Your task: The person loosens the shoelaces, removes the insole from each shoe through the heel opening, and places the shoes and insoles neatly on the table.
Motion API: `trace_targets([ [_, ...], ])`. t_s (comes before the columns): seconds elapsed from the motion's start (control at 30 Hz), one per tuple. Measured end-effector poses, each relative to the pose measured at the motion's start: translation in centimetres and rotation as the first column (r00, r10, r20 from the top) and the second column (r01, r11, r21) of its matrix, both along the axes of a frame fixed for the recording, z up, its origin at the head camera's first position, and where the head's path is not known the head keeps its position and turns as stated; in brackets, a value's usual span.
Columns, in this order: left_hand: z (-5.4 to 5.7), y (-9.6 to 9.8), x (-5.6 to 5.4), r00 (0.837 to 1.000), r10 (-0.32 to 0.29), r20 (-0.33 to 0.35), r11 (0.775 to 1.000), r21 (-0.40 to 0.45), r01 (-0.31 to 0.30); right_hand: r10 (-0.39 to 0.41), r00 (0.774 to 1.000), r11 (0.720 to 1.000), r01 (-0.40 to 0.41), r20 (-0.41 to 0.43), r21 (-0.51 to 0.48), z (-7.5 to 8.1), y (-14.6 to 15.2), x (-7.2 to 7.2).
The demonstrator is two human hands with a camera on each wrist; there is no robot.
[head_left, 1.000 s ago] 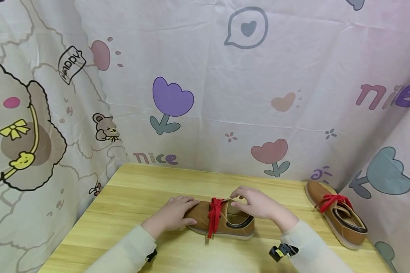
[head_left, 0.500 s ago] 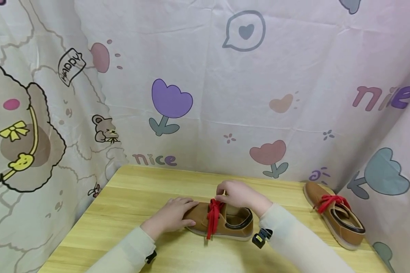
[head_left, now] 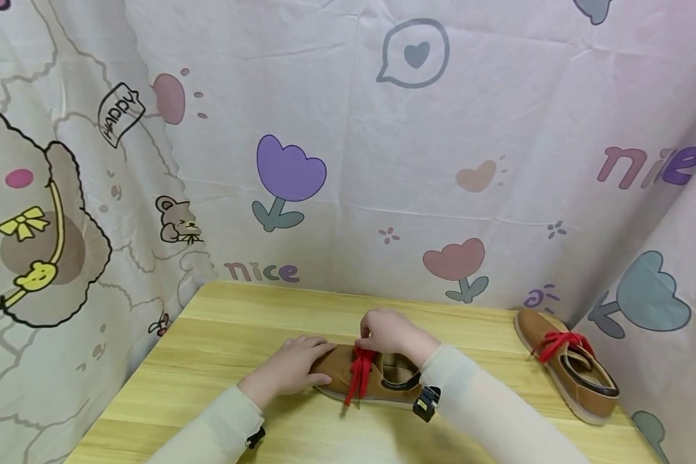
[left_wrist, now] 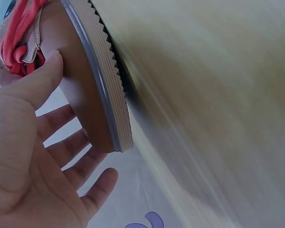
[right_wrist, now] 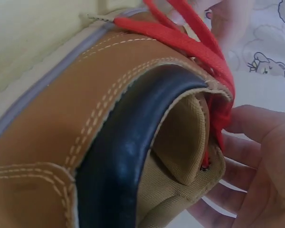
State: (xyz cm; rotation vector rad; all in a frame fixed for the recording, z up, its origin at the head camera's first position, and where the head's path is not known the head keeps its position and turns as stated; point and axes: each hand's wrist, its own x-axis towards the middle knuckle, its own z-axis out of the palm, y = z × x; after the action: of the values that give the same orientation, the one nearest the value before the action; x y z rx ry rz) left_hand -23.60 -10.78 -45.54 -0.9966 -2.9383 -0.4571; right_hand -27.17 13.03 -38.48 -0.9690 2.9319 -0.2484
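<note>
A brown leather shoe (head_left: pixel 339 362) with red shoelaces (head_left: pixel 361 372) and a dark padded collar (right_wrist: pixel 126 137) lies on the wooden table, toe to the left. My left hand (head_left: pixel 292 366) holds its toe; in the left wrist view the thumb (left_wrist: pixel 50 78) presses one side and the fingers reach along the other. My right hand (head_left: pixel 390 334) pinches the red laces at the far side of the tongue. In the right wrist view its thumb is right at the laces, and the other fingers spread behind the shoe's far edge.
A second brown shoe (head_left: pixel 580 374) with red laces tied stands at the table's right edge. The wooden table (head_left: pixel 255 309) meets a printed cloth backdrop (head_left: pixel 359 129) behind and at both sides.
My right hand has moved left from over the shoe's opening to the laces, its fingers closing there. The hanging lace ends have shifted and spread apart. My left hand stays on the toe.
</note>
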Motion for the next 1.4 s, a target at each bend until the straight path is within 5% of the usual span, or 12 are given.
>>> trace_targets([
  [0.33, 0.0, 0.1, 0.0, 1.0, -0.007, 0.014, 1.0, 0.014, 0.006, 0.011, 0.998, 0.996, -0.007, 0.055, -0.086, -0.2, 0.9, -0.4],
  [0.63, 0.0, 0.1, 0.2, 1.0, -0.001, 0.007, 1.0, 0.001, 0.001, 0.104, 0.995, 0.993, -0.103, 0.005, -0.059, 0.4, 0.6, 0.0],
  [0.93, -0.3, -0.1, 0.2, 1.0, 0.0, 0.008, 1.0, 0.002, 0.0, -0.008, 1.0, 0.998, 0.007, 0.011, 0.055, 0.8, -0.5, 0.3],
  [1.17, -0.5, -0.2, 0.1, 1.0, -0.002, 0.003, 1.0, 0.004, 0.002, -0.109, 0.992, 0.96, 0.121, -0.063, 0.25, 0.8, -1.9, 0.8],
  [1.4, -0.4, -0.2, 0.0, 1.0, -0.001, -0.001, 1.0, -0.003, 0.001, -0.094, 0.996, 0.979, 0.092, 0.001, 0.183, 1.4, -2.0, 0.6],
])
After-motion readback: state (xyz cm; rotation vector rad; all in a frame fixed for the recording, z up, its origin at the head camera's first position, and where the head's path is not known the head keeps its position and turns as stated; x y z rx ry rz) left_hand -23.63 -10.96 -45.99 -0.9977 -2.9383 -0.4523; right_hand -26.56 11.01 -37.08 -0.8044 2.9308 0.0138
